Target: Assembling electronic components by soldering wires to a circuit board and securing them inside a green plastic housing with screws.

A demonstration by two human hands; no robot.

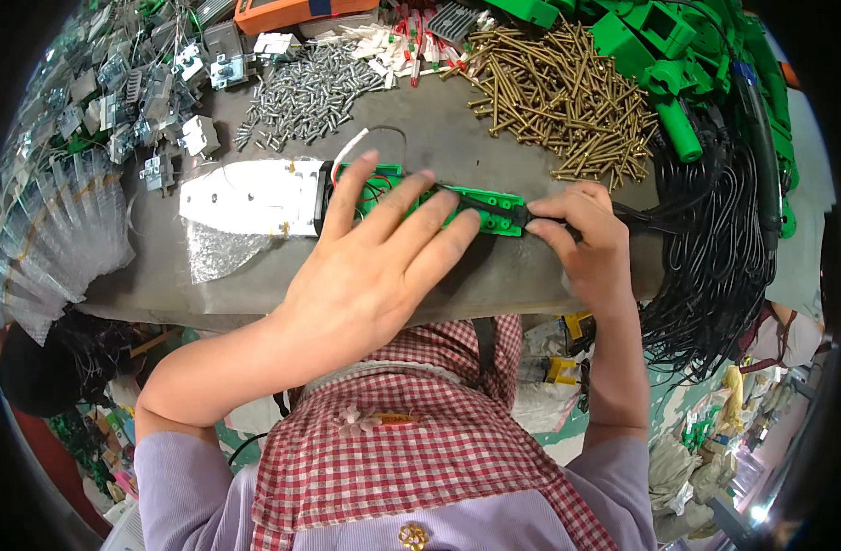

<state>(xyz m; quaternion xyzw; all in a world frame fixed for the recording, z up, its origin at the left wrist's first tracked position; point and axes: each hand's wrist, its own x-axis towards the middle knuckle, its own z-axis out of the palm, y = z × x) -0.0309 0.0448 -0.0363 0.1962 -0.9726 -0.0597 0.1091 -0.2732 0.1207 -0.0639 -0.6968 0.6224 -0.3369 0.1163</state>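
A green plastic housing [501,199] lies lengthwise on the worktable, its inside facing up with thin wires in it. Joined to its left end is a long white part [246,196] with a rounded tip and a black collar [324,195]. My left hand [370,248] rests across the housing with its fingers stretched out and apart, hiding much of the inside. At the housing's right end, my right hand [586,241] pinches a black power cord [530,217] between thumb and fingers. The cord runs along the housing's inside and off to the right.
Brass-coloured screws [567,96] and small silver screws [301,96] lie in heaps behind the housing. Green shells [664,46] and bundled black cords [714,211] crowd the right. Metal parts [117,92] and clear plastic bags [67,225] fill the left; bubble wrap [223,253] lies under the white part.
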